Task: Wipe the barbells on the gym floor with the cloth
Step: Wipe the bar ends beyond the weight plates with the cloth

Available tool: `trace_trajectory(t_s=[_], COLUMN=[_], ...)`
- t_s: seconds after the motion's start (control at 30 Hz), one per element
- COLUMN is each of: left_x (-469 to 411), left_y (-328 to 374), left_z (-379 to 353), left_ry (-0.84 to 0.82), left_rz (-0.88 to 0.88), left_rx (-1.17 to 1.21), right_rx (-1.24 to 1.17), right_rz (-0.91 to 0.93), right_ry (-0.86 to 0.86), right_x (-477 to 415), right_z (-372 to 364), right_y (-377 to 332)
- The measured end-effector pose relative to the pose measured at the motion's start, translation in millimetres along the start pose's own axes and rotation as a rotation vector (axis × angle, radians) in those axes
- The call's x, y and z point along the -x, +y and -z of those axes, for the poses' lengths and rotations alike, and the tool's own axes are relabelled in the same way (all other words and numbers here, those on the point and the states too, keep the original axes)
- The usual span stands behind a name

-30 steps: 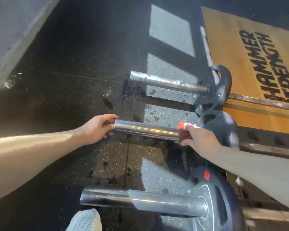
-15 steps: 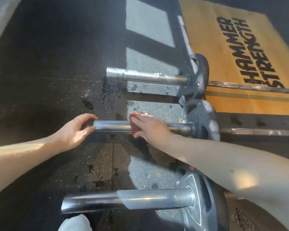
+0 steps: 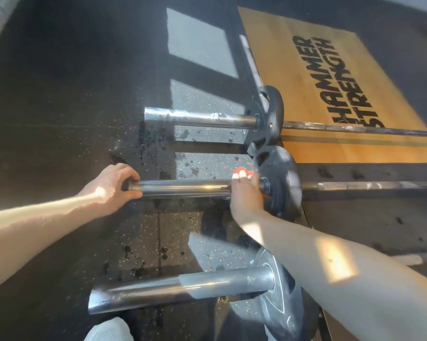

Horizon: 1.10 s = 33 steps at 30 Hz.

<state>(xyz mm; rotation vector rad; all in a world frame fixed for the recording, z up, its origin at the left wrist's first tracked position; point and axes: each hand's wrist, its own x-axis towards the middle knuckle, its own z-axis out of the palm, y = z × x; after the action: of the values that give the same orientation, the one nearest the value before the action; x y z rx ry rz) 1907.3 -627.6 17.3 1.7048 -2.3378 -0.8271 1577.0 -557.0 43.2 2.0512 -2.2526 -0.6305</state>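
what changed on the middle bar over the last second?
Right hand slid the red cloth along the middle barbell sleeve: from the plate end toward the free end, then back beside the weight plate. Left hand kept gripping the free end; far barbell and near barbell unmoved.

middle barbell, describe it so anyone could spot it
Beside the wooden Hammer Strength platform, three barbell ends lie on the floor. Take the middle barbell: only it has a left hand gripping its tip and a right hand holding a red cloth on it.
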Motion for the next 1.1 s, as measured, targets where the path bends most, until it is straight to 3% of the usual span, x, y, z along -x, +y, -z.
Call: trace_trajectory(t_s=[0.13, 0.23, 0.37, 0.5, 0.63, 0.77, 1.1], left_x=[-1, -2, -2, 0, 2, 1, 13], left_y=[0, -1, -1, 4, 3, -2, -18], left_z=[4, 4, 2, 2, 2, 4, 4], left_ry=[-0.054, -0.043, -0.030, -0.025, -0.036, -0.069, -0.087], left_rz=[0.026, 0.013, -0.010, 0.008, 0.045, 0.036, -0.017], left_rx=[0.017, 0.038, 0.059, 0.071, 0.090, 0.127, 0.174], right_rx=[-0.396, -0.521, -0.440, -0.328, -0.264, -0.385, -0.585], right_rz=[0.073, 0.160, 0.208, -0.045, -0.084, -0.072, 0.269], right_ry=[0.066, 0.077, 0.049, 0.041, 0.044, 0.086, 0.119], right_x=[6, 8, 10, 5, -5, 5, 16], right_z=[14, 20, 8, -17, -19, -15, 43], right_y=[-56, -73, -30, 32, 34, 7, -157])
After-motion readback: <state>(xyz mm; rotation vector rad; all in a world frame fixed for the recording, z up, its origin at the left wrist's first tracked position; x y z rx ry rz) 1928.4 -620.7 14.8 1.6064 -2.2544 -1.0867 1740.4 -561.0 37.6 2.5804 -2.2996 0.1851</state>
